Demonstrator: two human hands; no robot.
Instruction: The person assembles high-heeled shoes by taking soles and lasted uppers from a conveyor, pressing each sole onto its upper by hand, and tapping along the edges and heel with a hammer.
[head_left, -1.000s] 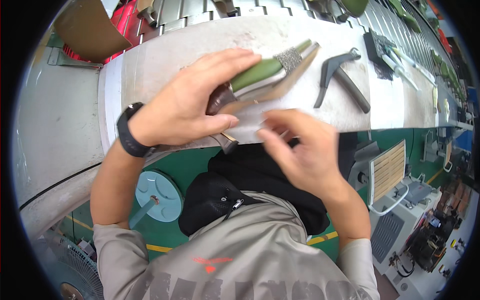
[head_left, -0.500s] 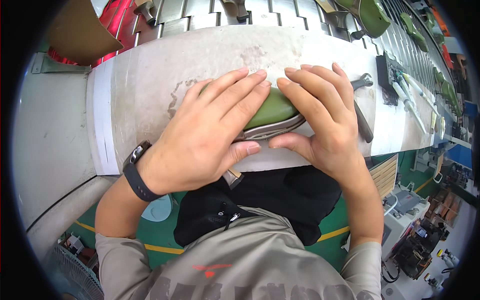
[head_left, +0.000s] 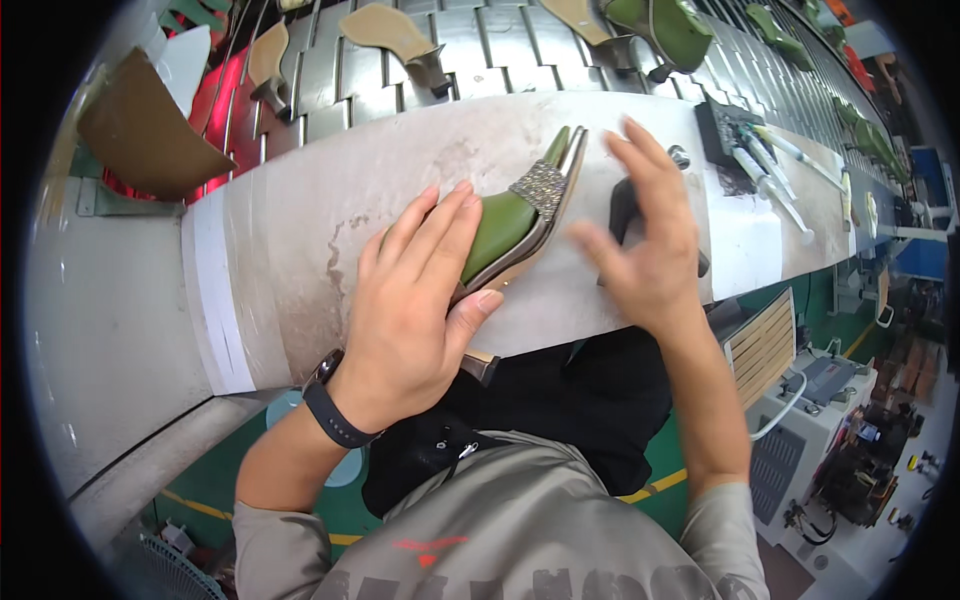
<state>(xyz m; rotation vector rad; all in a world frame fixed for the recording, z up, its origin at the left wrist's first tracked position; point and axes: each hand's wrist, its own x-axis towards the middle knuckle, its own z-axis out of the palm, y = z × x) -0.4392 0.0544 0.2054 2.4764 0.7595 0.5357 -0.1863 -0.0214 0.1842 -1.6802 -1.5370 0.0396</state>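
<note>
A green heeled shoe (head_left: 500,230) with a glittery band lies tilted on the pale worktable. My left hand (head_left: 405,300) is wrapped over its heel end, fingers across the upper and thumb along the near side. The shoe's dark heel (head_left: 482,368) sticks out below that hand, past the table's near edge. To the right of the shoe, my right hand (head_left: 655,240) is off it, slightly blurred, with thumb and fingers apart and nothing held. Partly hidden behind that hand is a black tool (head_left: 624,212); a metal wrench end (head_left: 679,156) shows beyond the fingers.
Beyond the worktable (head_left: 290,200) runs a slatted metal conveyor (head_left: 500,60) with tan soles on heels (head_left: 395,32) and green shoes (head_left: 665,30). A black box (head_left: 722,140) and several syringes (head_left: 770,180) stand at the right. A curved brown sheet (head_left: 150,120) rises at the left.
My right hand has let go of the shoe and moved off to its right. The shoe has turned, its toe now pointing farther up, and its glittery band shows. The left hand stays on it.
</note>
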